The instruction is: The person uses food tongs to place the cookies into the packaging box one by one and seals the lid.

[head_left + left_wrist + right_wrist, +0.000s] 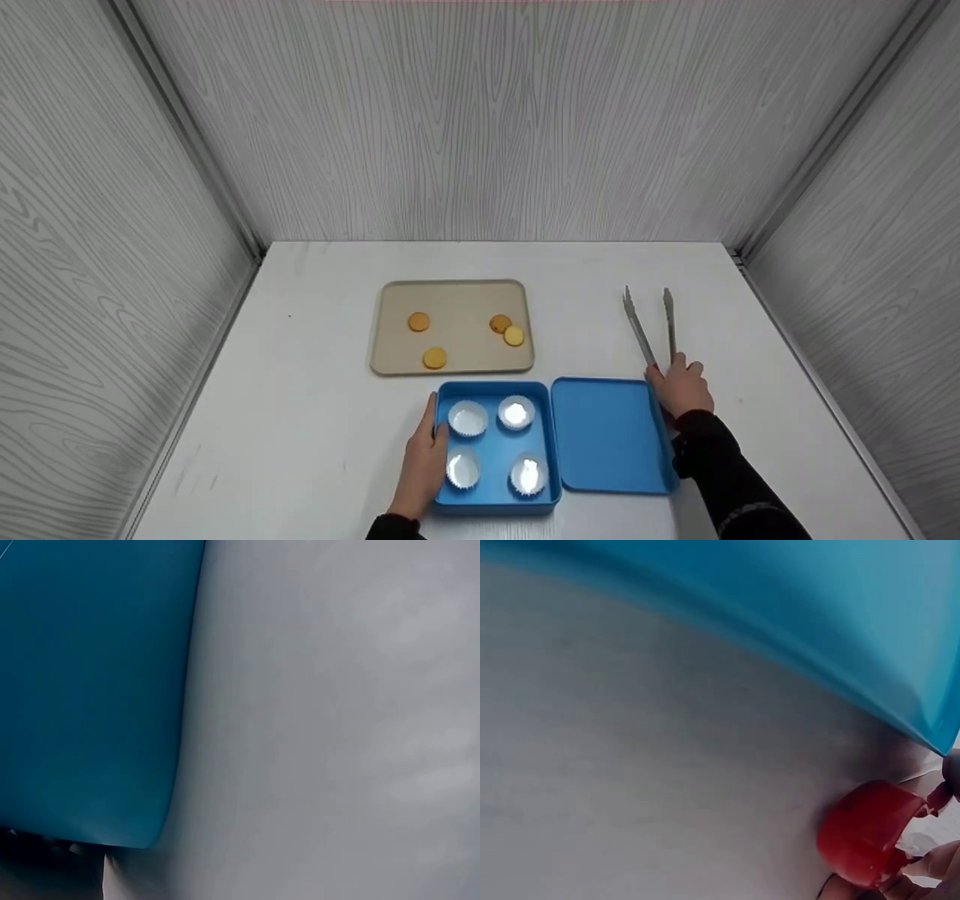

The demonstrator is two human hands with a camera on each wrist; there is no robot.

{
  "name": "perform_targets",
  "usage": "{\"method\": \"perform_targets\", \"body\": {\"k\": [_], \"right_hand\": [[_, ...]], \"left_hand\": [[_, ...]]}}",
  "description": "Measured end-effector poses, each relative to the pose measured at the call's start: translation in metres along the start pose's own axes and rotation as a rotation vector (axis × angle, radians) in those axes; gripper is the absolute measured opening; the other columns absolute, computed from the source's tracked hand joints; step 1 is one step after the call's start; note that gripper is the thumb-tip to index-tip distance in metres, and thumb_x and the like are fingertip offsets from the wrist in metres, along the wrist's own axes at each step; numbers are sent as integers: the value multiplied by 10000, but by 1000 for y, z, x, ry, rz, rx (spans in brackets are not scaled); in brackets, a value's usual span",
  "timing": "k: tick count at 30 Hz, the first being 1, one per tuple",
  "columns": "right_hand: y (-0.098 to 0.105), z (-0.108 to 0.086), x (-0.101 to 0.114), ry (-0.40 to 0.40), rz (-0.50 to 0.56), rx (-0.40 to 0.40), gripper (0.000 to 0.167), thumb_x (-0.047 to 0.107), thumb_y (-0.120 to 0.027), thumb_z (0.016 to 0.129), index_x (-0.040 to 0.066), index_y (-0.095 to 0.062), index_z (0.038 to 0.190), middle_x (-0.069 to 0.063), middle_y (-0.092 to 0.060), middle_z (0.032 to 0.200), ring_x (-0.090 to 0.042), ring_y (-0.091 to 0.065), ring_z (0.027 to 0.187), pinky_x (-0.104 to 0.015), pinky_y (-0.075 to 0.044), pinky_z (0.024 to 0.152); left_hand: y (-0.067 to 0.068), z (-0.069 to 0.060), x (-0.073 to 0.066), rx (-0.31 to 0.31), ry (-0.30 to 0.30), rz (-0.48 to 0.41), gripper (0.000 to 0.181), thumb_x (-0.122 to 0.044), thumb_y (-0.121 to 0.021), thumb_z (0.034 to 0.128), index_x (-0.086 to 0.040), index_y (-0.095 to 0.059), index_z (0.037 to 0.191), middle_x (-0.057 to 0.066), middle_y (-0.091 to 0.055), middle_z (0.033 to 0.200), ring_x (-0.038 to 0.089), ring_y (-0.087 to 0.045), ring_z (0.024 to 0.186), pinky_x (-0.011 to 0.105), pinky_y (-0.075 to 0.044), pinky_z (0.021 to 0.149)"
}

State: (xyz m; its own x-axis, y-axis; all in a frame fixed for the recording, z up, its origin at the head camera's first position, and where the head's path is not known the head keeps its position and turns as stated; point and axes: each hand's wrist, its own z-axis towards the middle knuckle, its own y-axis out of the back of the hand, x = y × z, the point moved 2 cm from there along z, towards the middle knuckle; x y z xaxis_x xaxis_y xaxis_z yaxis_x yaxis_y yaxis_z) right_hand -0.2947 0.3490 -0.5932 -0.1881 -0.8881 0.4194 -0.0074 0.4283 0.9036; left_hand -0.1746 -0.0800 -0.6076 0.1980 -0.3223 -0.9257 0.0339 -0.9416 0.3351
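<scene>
My left hand holds the left wall of an open blue box, fingers along the outside and thumb at the rim. Several white fluted cupcake liners sit inside the box. At the right, my right hand grips a pair of metal tongs near their red handle. The tongs' arms point away from me and stand apart, with nothing between their tips. In the left wrist view, the blue box fills the left side and the hand is mostly hidden.
A flat blue lid lies right of the box, its right edge beside my right hand. Behind the box is a beige tray bearing several small round cookies. Grey wood-grain walls enclose the white table.
</scene>
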Motion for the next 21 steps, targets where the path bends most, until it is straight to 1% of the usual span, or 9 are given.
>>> {"method": "perform_targets", "body": {"k": [3,7,11,15,18,21], "right_hand": [[2,-1,1,-3,8,9,732,391,-504,1031,-187,-321,1441,-440,-442,1199,-534,-615,942,-605,-564,751],[6,-3,3,0,7,1,687,353,-497,1029,-230,-381,1373,-440,-478,1169,-524,-628,919,-610,-565,767],[8,-2,0,3,1,-35,589,318,-522,1011,-234,-511,1217,-393,-547,1057,-490,-646,853,-585,-574,715],[11,-2,-5,6,23,-86,481,293,-558,992,-180,-601,1073,-322,-582,949,-427,-650,773,-535,-567,635],[13,-3,-7,-2,40,-109,446,292,-566,992,-147,-614,1052,-302,-577,953,-396,-642,760,-515,-557,621],[14,-5,-10,-10,44,-115,454,300,-561,1003,-144,-604,1090,-314,-571,992,-403,-640,782,-528,-557,645]], "left_hand": [[0,0,0,4,2,-4,579,-181,-382,1109,-60,-183,1638,170,-229,1681,352,-208,1550,543,-204,1254],[-1,1,1,6,20,-3,581,-181,-384,1107,-63,-181,1639,164,-228,1683,345,-207,1552,538,-206,1254],[-1,1,1,6,27,2,582,-184,-386,1107,-67,-183,1640,162,-233,1682,345,-211,1551,539,-211,1252],[-1,1,1,8,36,1,584,-190,-386,1110,-72,-178,1642,155,-228,1685,344,-204,1554,541,-208,1252],[-1,1,0,6,41,3,585,-189,-388,1110,-72,-176,1642,154,-226,1686,346,-202,1554,543,-209,1251],[-1,1,0,5,42,4,585,-188,-391,1109,-73,-178,1642,155,-229,1686,349,-205,1553,545,-211,1250]]}}
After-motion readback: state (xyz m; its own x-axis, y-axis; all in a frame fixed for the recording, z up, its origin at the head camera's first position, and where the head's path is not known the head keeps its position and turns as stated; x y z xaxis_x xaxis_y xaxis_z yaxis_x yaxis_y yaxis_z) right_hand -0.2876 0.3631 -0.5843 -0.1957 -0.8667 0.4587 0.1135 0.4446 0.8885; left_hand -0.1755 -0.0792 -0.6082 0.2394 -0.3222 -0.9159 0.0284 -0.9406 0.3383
